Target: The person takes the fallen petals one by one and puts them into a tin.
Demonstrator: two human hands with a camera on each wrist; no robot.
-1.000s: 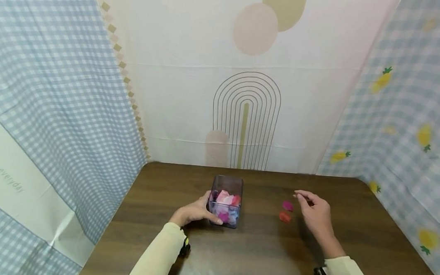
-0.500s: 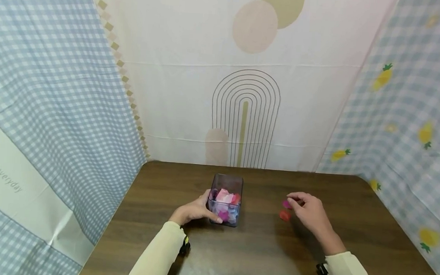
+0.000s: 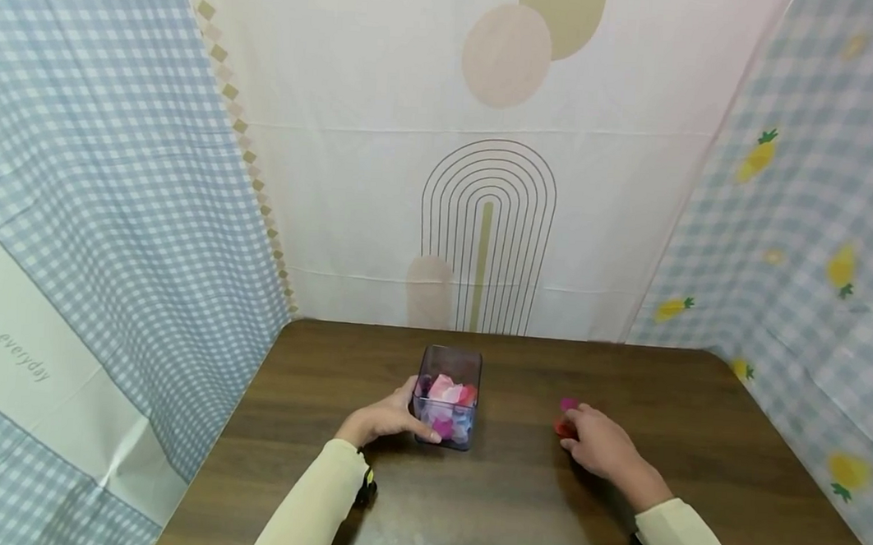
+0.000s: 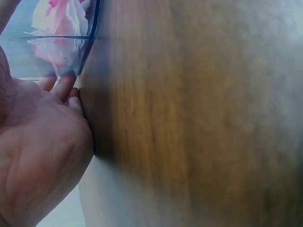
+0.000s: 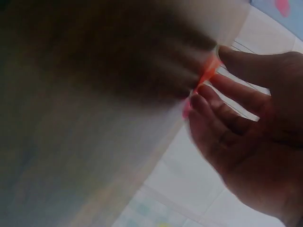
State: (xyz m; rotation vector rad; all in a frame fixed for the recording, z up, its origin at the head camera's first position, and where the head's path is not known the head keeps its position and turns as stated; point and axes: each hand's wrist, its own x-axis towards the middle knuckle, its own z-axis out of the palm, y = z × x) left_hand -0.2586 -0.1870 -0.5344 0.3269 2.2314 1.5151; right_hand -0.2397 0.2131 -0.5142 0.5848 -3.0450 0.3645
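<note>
A clear, dark-tinted plastic box (image 3: 452, 360) stands on the table, part filled with pink, white, red, purple and blue petals (image 3: 445, 392). My left hand (image 3: 387, 419) grips its left side, thumb across the front; in the left wrist view, fingers show by the box's lower edge. To the right, a red petal (image 3: 562, 429) and a magenta petal (image 3: 568, 404) lie on the tabletop. My right hand (image 3: 605, 448) is over the red petal, thumb and fingers apart on either side of it. In the right wrist view, the fingertips are at the table surface around the orange-red petal (image 5: 208, 68).
The brown wooden table (image 3: 483, 505) ends at the back against a white patterned cloth (image 3: 350, 219). Blue checked cloths hang on the left (image 3: 138, 166) and right (image 3: 800, 267).
My right hand has moved left and then toward me, from beyond the magenta petal down to the red one, and its fingers have spread. The left hand and box stay put.
</note>
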